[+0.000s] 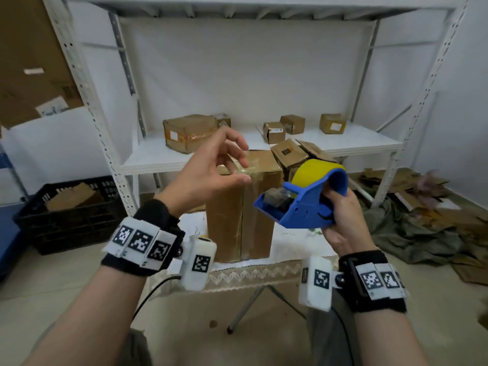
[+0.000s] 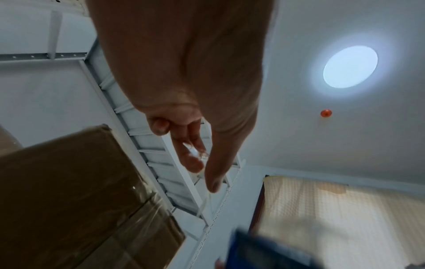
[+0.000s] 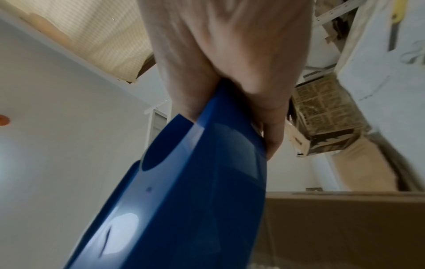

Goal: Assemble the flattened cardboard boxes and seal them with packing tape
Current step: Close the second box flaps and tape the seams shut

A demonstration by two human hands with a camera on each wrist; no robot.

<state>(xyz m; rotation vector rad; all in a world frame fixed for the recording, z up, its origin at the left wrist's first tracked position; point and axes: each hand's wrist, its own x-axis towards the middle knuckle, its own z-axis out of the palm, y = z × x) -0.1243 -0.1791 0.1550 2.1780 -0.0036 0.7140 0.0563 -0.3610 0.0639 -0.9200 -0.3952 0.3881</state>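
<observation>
The white metal shelf fills the space in front of me and carries several small taped boxes; on the floor at the left stands a black crate with cardboard pieces inside it; at the right, loose cardboard lies on the floor. Between my hands the cardboard box stands upright on the small cloth-covered table, with clear tape along its middle seam and over its top edge. My right hand grasps the blue tape dispenser by its handle, fingers curled around it, just beside the box's right side; the yellow tape roll sits in the dispenser. My left hand is released, its fingers loosely spread near the box's top corner; whether they touch it I cannot tell.
</observation>
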